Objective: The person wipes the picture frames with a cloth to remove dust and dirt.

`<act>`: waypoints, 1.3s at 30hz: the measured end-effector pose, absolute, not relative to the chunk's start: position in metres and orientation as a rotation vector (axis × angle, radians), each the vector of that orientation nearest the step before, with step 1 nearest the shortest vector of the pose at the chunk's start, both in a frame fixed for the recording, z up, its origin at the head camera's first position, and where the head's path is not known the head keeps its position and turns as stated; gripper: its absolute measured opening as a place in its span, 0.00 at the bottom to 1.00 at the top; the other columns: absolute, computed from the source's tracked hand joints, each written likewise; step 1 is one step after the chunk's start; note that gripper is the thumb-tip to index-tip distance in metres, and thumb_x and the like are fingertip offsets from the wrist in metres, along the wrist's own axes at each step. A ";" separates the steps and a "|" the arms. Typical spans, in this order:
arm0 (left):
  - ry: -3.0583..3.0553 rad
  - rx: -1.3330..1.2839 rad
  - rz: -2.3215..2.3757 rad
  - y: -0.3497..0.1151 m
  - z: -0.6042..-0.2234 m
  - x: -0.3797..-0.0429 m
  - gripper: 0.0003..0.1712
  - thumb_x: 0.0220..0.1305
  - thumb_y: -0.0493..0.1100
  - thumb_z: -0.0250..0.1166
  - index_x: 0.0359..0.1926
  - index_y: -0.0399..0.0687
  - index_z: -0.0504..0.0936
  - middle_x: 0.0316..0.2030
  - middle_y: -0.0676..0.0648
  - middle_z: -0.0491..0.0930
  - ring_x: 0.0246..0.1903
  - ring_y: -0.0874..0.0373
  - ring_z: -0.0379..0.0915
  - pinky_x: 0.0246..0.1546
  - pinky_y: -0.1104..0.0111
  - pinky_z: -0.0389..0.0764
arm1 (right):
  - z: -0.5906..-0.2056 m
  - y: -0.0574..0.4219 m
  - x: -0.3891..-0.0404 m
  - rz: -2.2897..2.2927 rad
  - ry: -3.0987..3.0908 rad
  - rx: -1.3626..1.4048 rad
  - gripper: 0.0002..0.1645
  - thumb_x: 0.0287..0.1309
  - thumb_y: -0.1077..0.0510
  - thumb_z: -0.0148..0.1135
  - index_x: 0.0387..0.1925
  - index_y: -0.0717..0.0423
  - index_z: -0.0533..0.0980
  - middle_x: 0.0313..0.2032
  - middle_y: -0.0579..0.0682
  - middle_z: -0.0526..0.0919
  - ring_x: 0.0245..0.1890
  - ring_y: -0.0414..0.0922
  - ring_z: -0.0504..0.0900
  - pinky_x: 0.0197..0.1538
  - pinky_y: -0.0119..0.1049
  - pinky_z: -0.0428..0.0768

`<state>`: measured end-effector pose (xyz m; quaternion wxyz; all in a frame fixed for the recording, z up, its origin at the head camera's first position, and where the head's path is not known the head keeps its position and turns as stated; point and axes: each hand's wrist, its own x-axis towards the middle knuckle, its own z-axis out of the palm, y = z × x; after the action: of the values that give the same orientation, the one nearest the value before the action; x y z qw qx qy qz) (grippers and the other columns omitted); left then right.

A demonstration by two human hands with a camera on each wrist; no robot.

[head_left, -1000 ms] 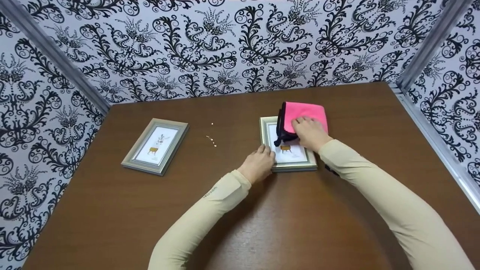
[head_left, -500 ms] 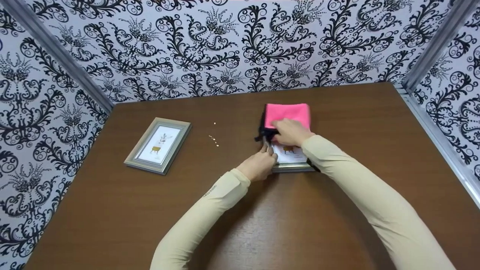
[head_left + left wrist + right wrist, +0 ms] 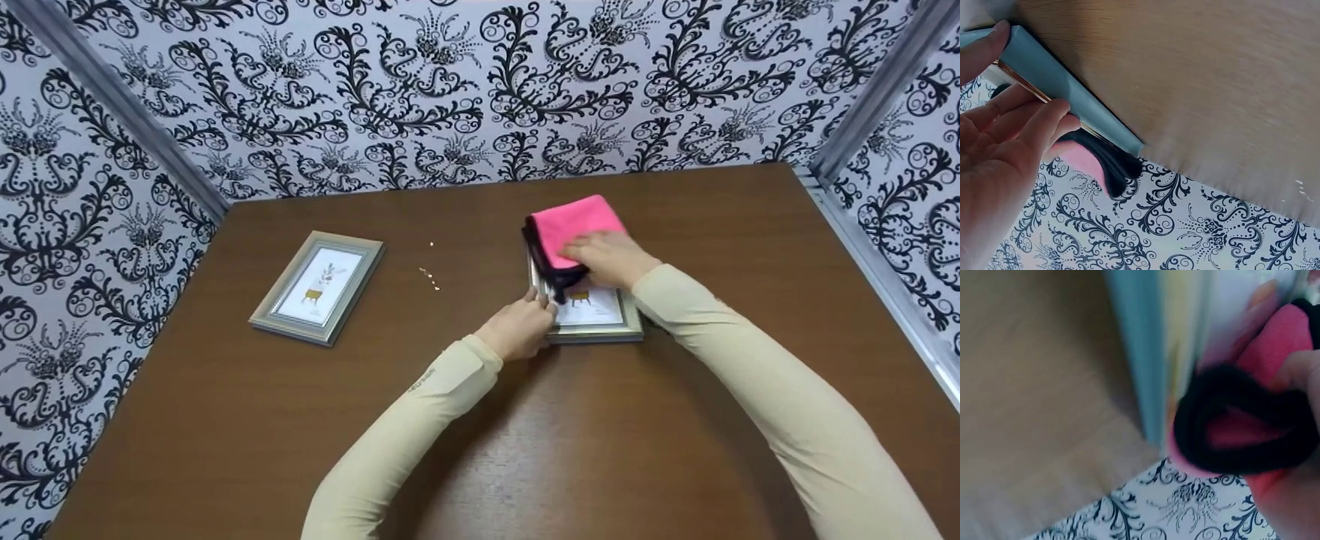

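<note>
A: Head view: table (image 3: 480, 442) reaches well past right frame (image 3: 600, 313) on both sides; left frame (image 3: 317, 289) well apart. Cloth (image 3: 576, 221)?

B: Over right frame's far part. Right wrist view alone shows its black hem looped; right hand (image 3: 611, 259), fingers clamped on it.

A: Left hand (image 3: 517, 328)?

B: Left wrist view: fingers gripping right frame's side edge. Pale specks (image 3: 436, 288) lie between frames.

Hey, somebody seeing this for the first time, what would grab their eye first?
Probably the bright pink cloth, gripped by the right hand over the right picture. Next, perhaps the bold black-and-white wallpaper behind the table, then the left picture, lying by itself on the table's left side.
</note>
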<state>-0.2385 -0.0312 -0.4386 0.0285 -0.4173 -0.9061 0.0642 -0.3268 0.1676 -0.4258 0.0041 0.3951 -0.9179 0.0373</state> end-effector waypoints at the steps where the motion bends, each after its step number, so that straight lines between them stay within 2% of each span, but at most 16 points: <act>1: -2.801 -1.286 0.194 -0.031 -0.438 -0.238 0.19 0.54 0.43 0.71 0.43 0.36 0.79 0.44 0.40 0.78 0.45 0.47 0.76 0.46 0.65 0.80 | -0.425 0.172 -0.326 0.028 -2.884 1.181 0.31 0.51 0.60 0.70 0.57 0.62 0.74 0.55 0.63 0.77 0.56 0.60 0.74 0.60 0.56 0.69; 6: -2.806 -1.272 0.179 -0.032 -0.438 -0.238 0.18 0.54 0.43 0.71 0.43 0.36 0.79 0.41 0.40 0.78 0.42 0.48 0.76 0.40 0.65 0.82 | -0.421 0.180 -0.319 -0.118 -2.976 0.835 0.17 0.47 0.65 0.68 0.42 0.66 0.77 0.38 0.64 0.80 0.38 0.62 0.79 0.39 0.56 0.78; 10: -2.801 -1.282 0.168 -0.032 -0.441 -0.239 0.18 0.55 0.42 0.71 0.42 0.36 0.79 0.43 0.39 0.77 0.46 0.46 0.75 0.41 0.67 0.82 | -0.422 0.164 -0.315 0.094 -3.062 0.675 0.16 0.54 0.58 0.66 0.36 0.69 0.76 0.30 0.63 0.78 0.30 0.60 0.78 0.31 0.53 0.79; 14: -2.792 -1.310 0.161 -0.029 -0.443 -0.240 0.17 0.54 0.41 0.72 0.42 0.36 0.78 0.47 0.36 0.76 0.53 0.41 0.72 0.50 0.65 0.78 | -0.424 0.140 -0.316 0.278 -3.071 0.571 0.14 0.59 0.57 0.60 0.34 0.69 0.75 0.28 0.62 0.78 0.30 0.59 0.78 0.31 0.52 0.80; 18: -2.695 -1.361 0.252 -0.026 -0.443 -0.241 0.18 0.54 0.43 0.71 0.42 0.37 0.79 0.49 0.34 0.77 0.56 0.40 0.70 0.61 0.62 0.68 | -0.424 0.124 -0.316 0.474 -3.027 0.679 0.13 0.59 0.59 0.58 0.38 0.67 0.76 0.32 0.64 0.80 0.34 0.61 0.80 0.37 0.54 0.79; 20: -2.659 -1.366 0.272 -0.026 -0.444 -0.242 0.17 0.54 0.44 0.71 0.41 0.38 0.80 0.49 0.34 0.77 0.55 0.41 0.70 0.61 0.63 0.68 | -0.424 0.121 -0.317 0.549 -3.023 0.794 0.16 0.59 0.61 0.58 0.46 0.67 0.76 0.37 0.65 0.82 0.39 0.62 0.81 0.43 0.54 0.79; 23: -2.690 -1.350 0.224 -0.026 -0.444 -0.242 0.17 0.54 0.44 0.71 0.40 0.38 0.79 0.47 0.36 0.78 0.52 0.43 0.73 0.53 0.64 0.75 | -0.422 0.127 -0.319 0.569 -3.013 1.009 0.24 0.57 0.66 0.57 0.56 0.66 0.73 0.46 0.66 0.81 0.47 0.62 0.79 0.53 0.54 0.76; 26: -2.744 -1.325 0.163 -0.029 -0.444 -0.240 0.14 0.54 0.42 0.71 0.39 0.39 0.79 0.43 0.40 0.80 0.46 0.47 0.77 0.48 0.65 0.79 | -0.420 0.140 -0.320 0.526 -2.988 1.207 0.30 0.52 0.72 0.56 0.61 0.64 0.71 0.52 0.65 0.78 0.53 0.61 0.76 0.59 0.53 0.71; 28: -2.736 -1.318 0.175 -0.031 -0.444 -0.239 0.15 0.53 0.41 0.72 0.39 0.39 0.80 0.42 0.42 0.80 0.45 0.48 0.77 0.48 0.65 0.79 | -0.420 0.148 -0.320 0.431 -2.954 1.320 0.33 0.49 0.75 0.56 0.60 0.64 0.72 0.54 0.63 0.78 0.55 0.61 0.75 0.60 0.52 0.71; 32: -2.741 -1.285 0.196 -0.032 -0.444 -0.238 0.16 0.54 0.43 0.71 0.41 0.39 0.81 0.47 0.37 0.78 0.51 0.43 0.74 0.45 0.65 0.81 | -0.417 0.164 -0.319 0.148 -2.879 1.421 0.32 0.46 0.75 0.62 0.57 0.64 0.75 0.56 0.62 0.77 0.57 0.60 0.74 0.62 0.52 0.69; 36: -2.747 -1.279 0.225 -0.033 -0.443 -0.236 0.15 0.57 0.44 0.70 0.41 0.39 0.82 0.48 0.36 0.78 0.53 0.41 0.73 0.42 0.65 0.82 | -0.414 0.182 -0.315 -0.117 -2.862 1.301 0.26 0.44 0.67 0.71 0.50 0.63 0.78 0.53 0.61 0.79 0.53 0.60 0.77 0.57 0.53 0.72; 39: -2.718 -1.297 0.251 -0.034 -0.443 -0.236 0.14 0.57 0.45 0.70 0.39 0.40 0.82 0.45 0.38 0.79 0.52 0.41 0.73 0.45 0.65 0.81 | -0.412 0.190 -0.308 -0.213 -2.918 1.131 0.20 0.46 0.65 0.70 0.45 0.63 0.79 0.48 0.61 0.80 0.48 0.61 0.78 0.49 0.55 0.77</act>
<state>-0.2359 -0.0335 -0.4430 0.0598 -0.4285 -0.8977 0.0831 -0.3084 0.1898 -0.4123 0.0025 0.3604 -0.9303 -0.0678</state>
